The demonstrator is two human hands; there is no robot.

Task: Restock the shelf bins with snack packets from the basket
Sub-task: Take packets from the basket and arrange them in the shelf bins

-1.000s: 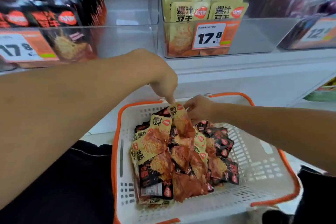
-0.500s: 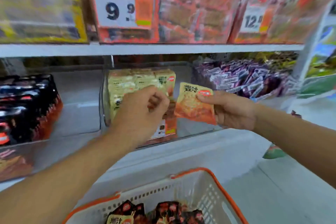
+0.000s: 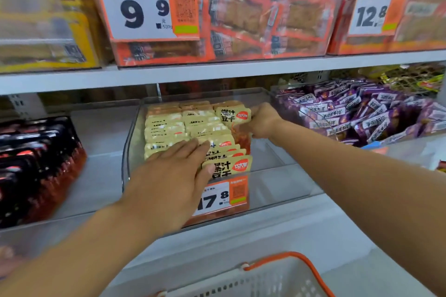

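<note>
Both hands reach into the clear bin (image 3: 131, 152) on the lower shelf, and this bin serves as the landmark for everything else. Inside it stand rows of yellow snack packets (image 3: 169, 125), upright and packed front to back, filling its left and middle part; the right part of the bin shows bare floor.

The left hand (image 3: 169, 183) lies flat over the front of the rows, fingers straight and spread, their tips pressing on the tops of the packets, while the thumb rests against the frontmost packet. It grips nothing.

The right hand (image 3: 261, 120) is at the back right of the rows, its fingers curled round one yellow and orange packet (image 3: 235, 116), which it holds upright against the rear of the right-hand row.

On the front wall of the bin hangs a price tag (image 3: 220, 198) reading 17.8, partly covered by the left hand.

Left of the bin, on the same shelf, sits a bin of black and red packets (image 3: 36, 164). Right of the bin lies a heap of purple packets (image 3: 362, 113). Above the bin, on the upper shelf (image 3: 217, 72), stand bins of orange packs with tags reading 9.9 and 12.8.

Below the bin, at the bottom edge of the view, the rim of the white basket (image 3: 277, 277) with its orange handle shows; its contents are out of sight.
</note>
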